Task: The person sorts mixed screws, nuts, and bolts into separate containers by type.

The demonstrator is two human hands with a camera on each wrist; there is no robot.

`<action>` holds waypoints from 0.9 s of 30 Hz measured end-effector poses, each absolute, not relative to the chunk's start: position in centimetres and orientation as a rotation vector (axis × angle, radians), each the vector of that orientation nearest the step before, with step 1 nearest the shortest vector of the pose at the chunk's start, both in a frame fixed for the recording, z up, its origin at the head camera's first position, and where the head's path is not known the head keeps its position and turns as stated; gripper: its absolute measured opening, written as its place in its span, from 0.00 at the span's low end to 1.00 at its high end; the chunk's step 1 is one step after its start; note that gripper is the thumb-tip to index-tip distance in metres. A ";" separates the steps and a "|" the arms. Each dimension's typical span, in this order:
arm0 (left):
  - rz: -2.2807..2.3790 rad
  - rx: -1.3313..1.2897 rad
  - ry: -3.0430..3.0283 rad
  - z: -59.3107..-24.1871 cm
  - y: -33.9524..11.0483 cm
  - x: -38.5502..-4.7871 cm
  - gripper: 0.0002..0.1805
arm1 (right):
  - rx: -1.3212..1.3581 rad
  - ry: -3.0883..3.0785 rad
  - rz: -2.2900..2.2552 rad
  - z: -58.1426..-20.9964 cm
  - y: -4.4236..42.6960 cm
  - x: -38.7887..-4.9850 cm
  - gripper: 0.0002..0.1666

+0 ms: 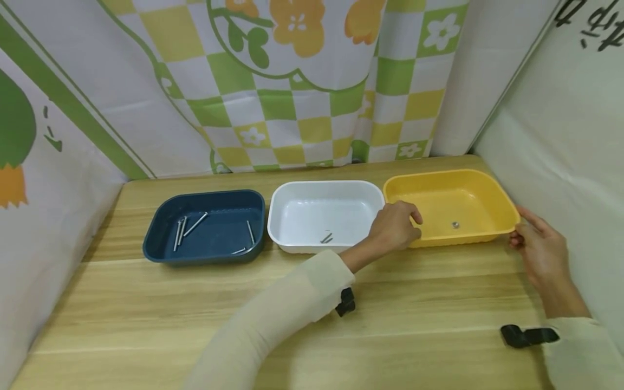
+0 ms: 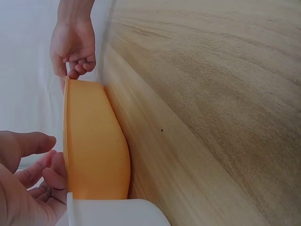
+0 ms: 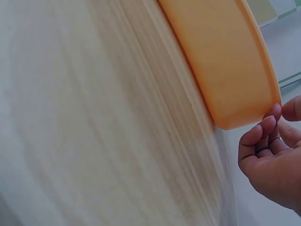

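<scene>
A yellow plastic tray stands at the right of the row, with a small metal nut inside it. My right hand pinches the tray's right rim between thumb and fingers, as the right wrist view also shows on that hand. Over the tray's front left corner is my left hand, its fingers loosely bent. In the left wrist view, a gap separates the left hand's thumb from its fingers, which are at the rim of the yellow tray; nothing shows between them.
Left of the yellow tray stands a white tray holding a few small screws. A dark blue tray with several long screws is at the far left. All rest on a wooden table. A checkered curtain hangs behind.
</scene>
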State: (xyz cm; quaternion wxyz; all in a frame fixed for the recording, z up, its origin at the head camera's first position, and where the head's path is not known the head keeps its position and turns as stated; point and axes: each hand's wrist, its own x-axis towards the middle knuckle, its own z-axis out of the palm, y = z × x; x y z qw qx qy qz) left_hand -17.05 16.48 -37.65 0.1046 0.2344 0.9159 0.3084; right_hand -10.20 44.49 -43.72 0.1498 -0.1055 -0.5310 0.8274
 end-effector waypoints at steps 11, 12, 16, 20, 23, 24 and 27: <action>1.090 0.755 2.624 -37.8 14.9 -17.2 0.08 | -0.321 -1.631 2.332 -43.3 44.9 -10.2 0.25; 1.099 0.756 2.625 -37.7 14.6 -17.3 0.08 | -0.336 -1.648 2.316 -43.2 45.0 -10.2 0.25; 1.123 0.762 2.620 -37.3 13.5 -17.4 0.07 | -0.399 -1.671 2.275 -42.9 45.2 -10.2 0.22; 1.158 0.770 2.613 -37.1 12.4 -17.5 0.07 | -0.415 -1.689 2.259 -42.7 45.4 -10.1 0.20; 1.199 0.777 2.603 -37.0 11.5 -17.6 0.08 | -0.413 -1.716 2.240 -42.7 45.4 -10.0 0.19; 1.210 0.775 2.599 -37.0 11.2 -17.6 0.09 | -0.411 -1.730 2.231 -42.6 45.4 -9.9 0.19; 1.232 0.761 2.584 -37.1 10.3 -17.5 0.08 | -0.404 -1.717 2.244 -42.4 45.2 -9.6 0.19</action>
